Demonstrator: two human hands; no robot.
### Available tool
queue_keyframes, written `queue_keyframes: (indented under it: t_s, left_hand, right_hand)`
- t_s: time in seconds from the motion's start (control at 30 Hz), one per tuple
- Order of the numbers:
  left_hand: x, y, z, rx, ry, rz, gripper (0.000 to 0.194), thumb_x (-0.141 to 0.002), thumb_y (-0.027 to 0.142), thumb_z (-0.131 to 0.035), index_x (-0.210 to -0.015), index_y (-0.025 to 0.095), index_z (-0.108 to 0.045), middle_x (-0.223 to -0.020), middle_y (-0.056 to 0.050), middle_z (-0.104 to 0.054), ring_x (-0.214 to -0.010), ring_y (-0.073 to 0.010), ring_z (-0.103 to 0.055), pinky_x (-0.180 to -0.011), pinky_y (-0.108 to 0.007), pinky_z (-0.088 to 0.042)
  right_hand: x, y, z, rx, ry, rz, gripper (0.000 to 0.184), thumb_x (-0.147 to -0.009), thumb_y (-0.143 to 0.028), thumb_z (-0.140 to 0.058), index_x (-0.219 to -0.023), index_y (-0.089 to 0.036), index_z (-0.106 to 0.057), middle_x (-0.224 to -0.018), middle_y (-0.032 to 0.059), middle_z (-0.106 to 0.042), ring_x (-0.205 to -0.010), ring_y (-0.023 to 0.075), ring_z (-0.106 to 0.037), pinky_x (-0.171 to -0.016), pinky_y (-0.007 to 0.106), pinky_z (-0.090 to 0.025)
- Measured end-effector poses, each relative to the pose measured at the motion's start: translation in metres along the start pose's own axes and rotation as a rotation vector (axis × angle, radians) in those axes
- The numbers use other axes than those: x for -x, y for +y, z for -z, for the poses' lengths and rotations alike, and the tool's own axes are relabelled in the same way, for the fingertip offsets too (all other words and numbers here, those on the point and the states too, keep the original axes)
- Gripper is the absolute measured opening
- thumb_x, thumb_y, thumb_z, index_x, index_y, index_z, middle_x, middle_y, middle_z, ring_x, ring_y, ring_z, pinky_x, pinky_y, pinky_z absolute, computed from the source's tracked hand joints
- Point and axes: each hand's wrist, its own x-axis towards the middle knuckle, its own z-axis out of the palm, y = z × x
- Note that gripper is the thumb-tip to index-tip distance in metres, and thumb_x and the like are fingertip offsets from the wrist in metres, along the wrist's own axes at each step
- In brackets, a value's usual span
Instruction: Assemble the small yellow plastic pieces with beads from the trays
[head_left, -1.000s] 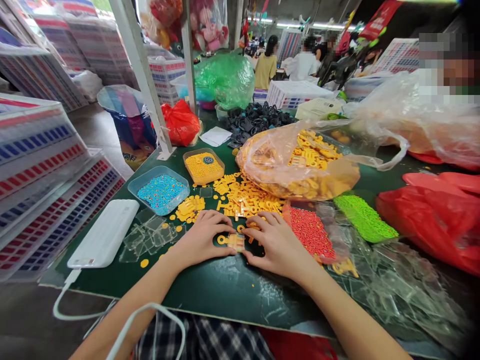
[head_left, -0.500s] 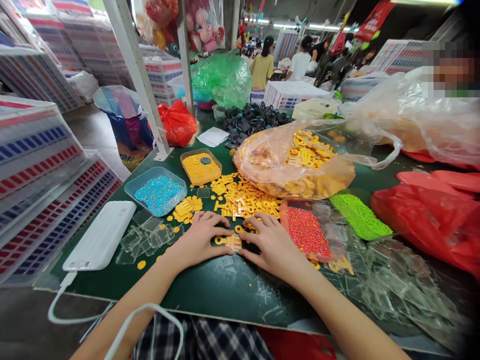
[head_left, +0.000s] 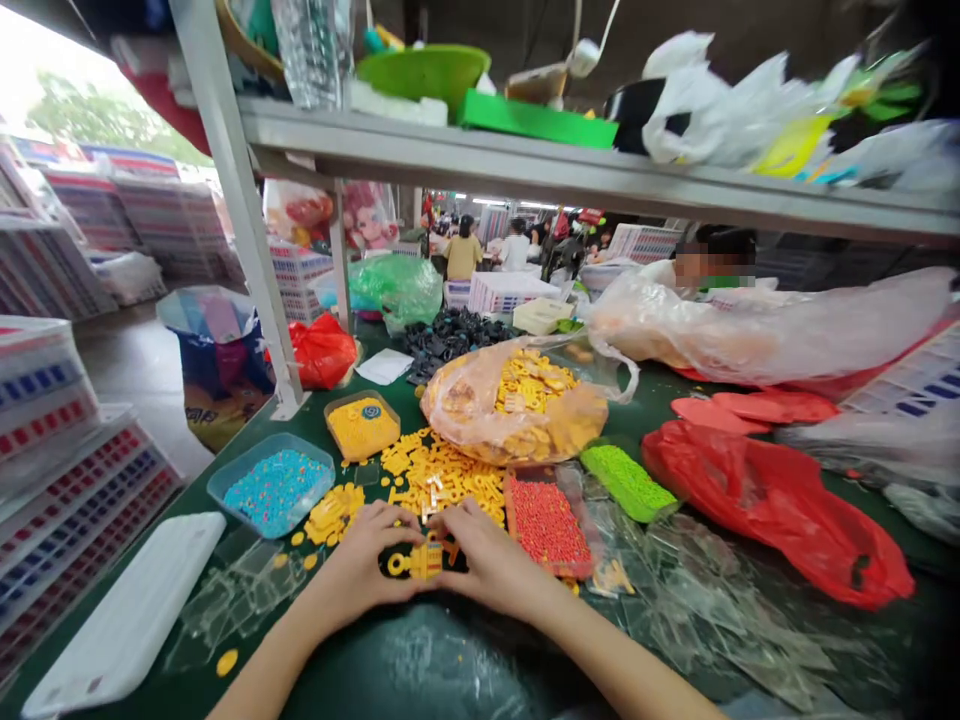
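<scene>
Yellow assembled piece [head_left: 425, 560] sits low in the middle of the frame on the green tabletop [head_left: 465, 670], and we pinch it from both sides: left hand [head_left: 358, 572] and right hand [head_left: 491, 565] press their fingertips on it. We judge that a too hard squeeze can pop the small parts apart. A slip to the right can also push into the tray of red beads [head_left: 549, 524] just beside and scatter them into the loose yellow parts [head_left: 439, 480].
</scene>
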Motion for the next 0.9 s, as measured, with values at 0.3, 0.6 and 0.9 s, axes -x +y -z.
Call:
queue_keyframes:
  t_s: [0.3,0.6,0.9]
  left_hand:
    - [0.01,-0.006,-0.005,0.061,0.17,-0.043,0.068,-0.078,0.051,-0.072,-0.136,0.027,-0.05,-0.132,-0.011,-0.058,-0.122,-0.0281,-0.054,-0.103,-0.045,-0.046]
    - [0.012,-0.013,-0.002,-0.044,0.242,0.044,0.03,-0.092,0.035,-0.056,-0.119,0.024,-0.06,-0.122,-0.008,-0.064,-0.115,-0.0248,-0.059,-0.099,-0.042,-0.049]
    - [0.008,-0.006,-0.014,-0.159,0.158,-0.019,0.028,-0.094,0.024,-0.049,-0.119,0.025,-0.062,-0.119,-0.006,-0.067,-0.111,-0.0227,-0.061,-0.094,-0.039,-0.051]
  right_hand:
    - [0.0,0.013,0.072,-0.135,0.234,0.031,0.019,-0.092,-0.032,-0.051,-0.108,-0.023,-0.055,-0.084,-0.0002,-0.062,-0.068,0.0131,-0.054,-0.062,0.026,-0.045]
    - [-0.058,0.036,0.125,0.331,0.75,0.11,0.024,-0.09,-0.035,-0.051,-0.107,-0.019,-0.058,-0.105,0.0132,-0.062,-0.101,0.0283,-0.054,-0.089,0.045,-0.041]
    - [0.006,-0.014,-0.009,0.584,0.652,0.365,0.013,-0.081,-0.014,-0.056,-0.09,-0.023,-0.057,-0.087,0.0011,-0.065,-0.08,0.0181,-0.055,-0.08,0.034,-0.037]
